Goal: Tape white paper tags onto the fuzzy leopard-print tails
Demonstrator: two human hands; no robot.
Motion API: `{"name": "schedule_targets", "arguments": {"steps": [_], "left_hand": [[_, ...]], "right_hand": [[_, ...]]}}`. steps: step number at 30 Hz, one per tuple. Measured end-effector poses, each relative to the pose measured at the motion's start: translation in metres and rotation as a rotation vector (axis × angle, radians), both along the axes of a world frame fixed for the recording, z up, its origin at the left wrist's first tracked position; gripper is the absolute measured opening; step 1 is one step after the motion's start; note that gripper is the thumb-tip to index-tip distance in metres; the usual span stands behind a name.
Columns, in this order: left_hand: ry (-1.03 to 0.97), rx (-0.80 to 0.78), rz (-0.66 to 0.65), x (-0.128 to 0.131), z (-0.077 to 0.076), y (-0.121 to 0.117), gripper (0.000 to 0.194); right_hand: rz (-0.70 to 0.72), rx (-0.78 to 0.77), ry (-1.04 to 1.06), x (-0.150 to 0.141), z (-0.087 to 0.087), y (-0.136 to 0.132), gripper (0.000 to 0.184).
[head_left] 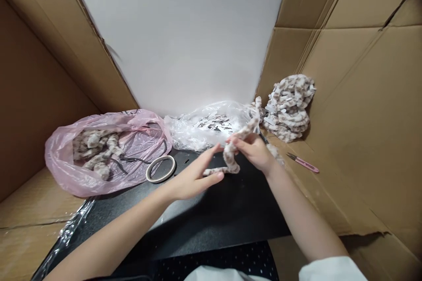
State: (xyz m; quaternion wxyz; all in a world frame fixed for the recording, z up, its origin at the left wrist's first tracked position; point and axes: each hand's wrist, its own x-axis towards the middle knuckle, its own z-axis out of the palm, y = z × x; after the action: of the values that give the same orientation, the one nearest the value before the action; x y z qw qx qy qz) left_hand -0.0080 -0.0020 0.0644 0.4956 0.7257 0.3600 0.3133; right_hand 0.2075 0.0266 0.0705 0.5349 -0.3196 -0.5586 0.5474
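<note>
A long, thin plush piece (231, 158), cream with brown spots, bends in a zigzag above the black tabletop. My right hand (253, 151) pinches it near the middle, and one end sticks up past the fingers. My left hand (194, 175) is at its lower end, thumb and fingers spread apart with the tip of the piece between them. Whether the left fingers touch it, I cannot tell. Behind the hands lies a clear plastic bag (187, 134) with white and dark flat scraps in it.
At the left, a pink plastic bag (59, 149) holds spotted plush items and dark cords. A tape roll (148, 173) lies beside it on the black table (211, 224). To the right are a heap of spotted plush pieces (290, 105) and pink-handled thread snips (305, 163). Cardboard walls (362, 109) enclose the sides.
</note>
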Motion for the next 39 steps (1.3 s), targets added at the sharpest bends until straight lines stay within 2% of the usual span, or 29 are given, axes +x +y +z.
{"name": "schedule_targets", "arguments": {"steps": [1, 2, 5, 9, 13, 16, 22, 25, 31, 35, 39], "left_hand": [[-0.074, -0.054, -0.070, 0.013, -0.003, 0.001, 0.036], [-0.170, -0.122, -0.097, 0.024, -0.007, 0.003, 0.038], [-0.345, -0.371, -0.095, 0.038, -0.030, 0.011, 0.046], [-0.294, -0.498, -0.100, 0.027, -0.061, 0.009, 0.041], [-0.206, -0.525, -0.093, 0.018, -0.075, 0.002, 0.039], [-0.235, -0.550, -0.052, 0.019, -0.079, 0.001, 0.041], [-0.335, -0.626, 0.029, 0.018, -0.080, -0.001, 0.044], [-0.338, -0.613, 0.048, 0.019, -0.081, -0.002, 0.045], [-0.423, -0.527, 0.207, 0.022, -0.082, -0.002, 0.046], [-0.418, -0.512, 0.194, 0.021, -0.083, -0.001, 0.045], [-0.385, -0.504, 0.190, 0.019, -0.086, -0.001, 0.045]], "right_hand": [[0.056, 0.005, -0.052, -0.008, -0.001, 0.001, 0.029], [0.086, 0.006, -0.077, -0.015, -0.004, 0.002, 0.029], [0.025, 0.008, -0.009, -0.020, -0.014, 0.007, 0.038], [-0.056, -0.041, 0.043, -0.018, -0.033, 0.007, 0.033], [-0.003, -0.117, -0.018, -0.021, -0.049, 0.002, 0.031], [0.042, -0.123, -0.065, -0.023, -0.057, 0.000, 0.029], [0.019, -0.155, -0.048, -0.027, -0.067, -0.003, 0.027], [0.009, -0.168, -0.042, -0.029, -0.070, -0.003, 0.028], [-0.063, -0.122, -0.102, -0.032, -0.078, -0.005, 0.030], [-0.091, -0.105, -0.141, -0.037, -0.082, -0.007, 0.031], [-0.060, -0.091, -0.189, -0.036, -0.086, -0.007, 0.029]]}}
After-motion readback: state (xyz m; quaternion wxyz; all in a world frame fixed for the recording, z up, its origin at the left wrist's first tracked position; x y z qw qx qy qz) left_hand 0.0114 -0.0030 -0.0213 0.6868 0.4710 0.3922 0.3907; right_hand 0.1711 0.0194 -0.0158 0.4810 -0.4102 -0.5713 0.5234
